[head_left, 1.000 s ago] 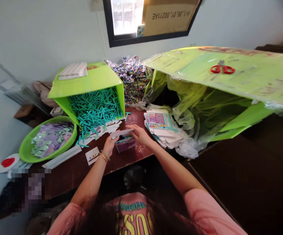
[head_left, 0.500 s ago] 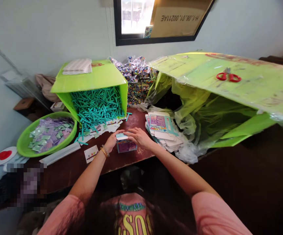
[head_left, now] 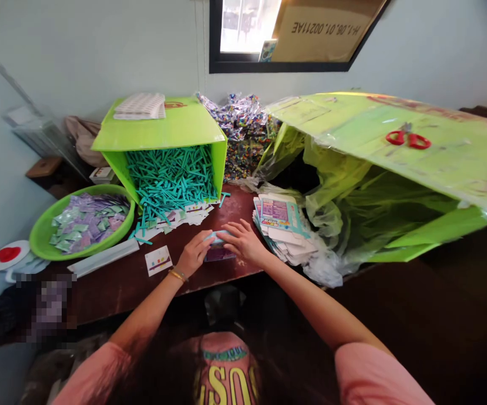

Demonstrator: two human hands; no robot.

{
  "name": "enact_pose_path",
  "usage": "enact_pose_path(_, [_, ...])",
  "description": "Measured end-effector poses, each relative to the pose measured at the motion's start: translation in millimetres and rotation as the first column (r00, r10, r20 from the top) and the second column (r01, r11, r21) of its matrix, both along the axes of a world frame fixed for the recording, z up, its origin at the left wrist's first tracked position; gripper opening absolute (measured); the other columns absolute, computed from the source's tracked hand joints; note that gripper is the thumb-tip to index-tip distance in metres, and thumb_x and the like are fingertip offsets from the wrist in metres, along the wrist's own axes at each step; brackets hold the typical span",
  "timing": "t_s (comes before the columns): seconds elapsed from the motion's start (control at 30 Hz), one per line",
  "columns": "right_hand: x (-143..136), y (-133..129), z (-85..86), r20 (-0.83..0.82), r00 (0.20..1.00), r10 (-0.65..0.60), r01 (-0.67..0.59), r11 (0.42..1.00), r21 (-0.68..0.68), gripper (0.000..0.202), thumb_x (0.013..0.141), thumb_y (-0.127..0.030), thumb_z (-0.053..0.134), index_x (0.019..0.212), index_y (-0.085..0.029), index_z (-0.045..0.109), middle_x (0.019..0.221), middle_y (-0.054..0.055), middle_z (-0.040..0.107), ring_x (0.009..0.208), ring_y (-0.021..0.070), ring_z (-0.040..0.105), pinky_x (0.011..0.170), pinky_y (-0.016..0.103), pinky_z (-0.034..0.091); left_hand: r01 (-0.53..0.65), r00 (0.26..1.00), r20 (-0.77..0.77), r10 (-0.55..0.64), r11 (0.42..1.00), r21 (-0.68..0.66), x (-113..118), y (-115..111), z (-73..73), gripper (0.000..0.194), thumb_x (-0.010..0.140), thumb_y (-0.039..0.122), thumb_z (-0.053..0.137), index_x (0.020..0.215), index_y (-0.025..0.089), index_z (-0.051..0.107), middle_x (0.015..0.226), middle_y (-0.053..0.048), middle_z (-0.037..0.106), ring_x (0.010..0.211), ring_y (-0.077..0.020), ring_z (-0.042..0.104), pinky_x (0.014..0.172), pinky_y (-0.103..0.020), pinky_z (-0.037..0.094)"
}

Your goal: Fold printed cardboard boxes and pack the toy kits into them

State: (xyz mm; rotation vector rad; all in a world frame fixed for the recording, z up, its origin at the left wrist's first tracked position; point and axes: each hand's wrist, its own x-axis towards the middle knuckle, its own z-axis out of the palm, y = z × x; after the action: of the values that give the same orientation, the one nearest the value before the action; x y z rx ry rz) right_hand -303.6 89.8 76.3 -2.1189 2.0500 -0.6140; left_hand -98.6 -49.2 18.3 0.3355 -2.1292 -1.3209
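A small purple and light-blue cardboard box stands near the front edge of the dark red table, between my two hands. My left hand holds its left side, with the fingertips on the top. From the right, my right hand grips it with fingers laid over the upper edge. The fingers cover much of the light-blue top. Just right of my right hand lies a stack of flattened cartons in the same colours. A printed white card lies left of my left wrist.
A green bin on its side spills turquoise sticks. At left sits a green basin of small sachets. Shiny multicoloured packets are piled behind. Red scissors lie on a large green box at right.
The box's light-blue top flap, clearly visible before, is now largely under my fingers. My left hand has moved further over the box. The view has shifted slightly.
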Motion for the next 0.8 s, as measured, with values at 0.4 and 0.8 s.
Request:
enact_pose_path(0.4, [21, 14, -2.0, 0.524, 0.849, 0.069, 0.003, 0.991, -0.136, 0.042, 0.104, -0.037, 0.047, 0.145, -0.033, 0.058, 0.135, 0.01, 0.066, 0.121, 0.0286, 0.062, 0.102, 0.05, 0.052, -0.252, 0.959, 0.207, 0.195, 0.918, 0.305, 47, 50, -36.0, 0.065, 0.073, 0.04, 0.084, 0.131, 0.019, 0.063, 0.115, -0.009, 0.074, 0.1, -0.0273, 0.071, 0.093, -0.041, 0.056])
enact_pose_path(0.8, [193, -86, -138.5, 0.226, 0.911, 0.346, -0.364, 0.931, 0.04, 0.043, 0.101, -0.039, 0.056, 0.141, -0.024, 0.061, 0.155, 0.011, 0.052, 0.148, 0.0329, 0.041, 0.123, 0.056, 0.026, -0.304, 0.474, 0.546, 0.69, 0.711, -0.634, 293, 17, 5.4, 0.059, 0.085, 0.016, 0.058, 0.144, 0.019, 0.058, 0.145, -0.011, 0.063, 0.132, -0.0306, 0.059, 0.113, -0.045, 0.042])
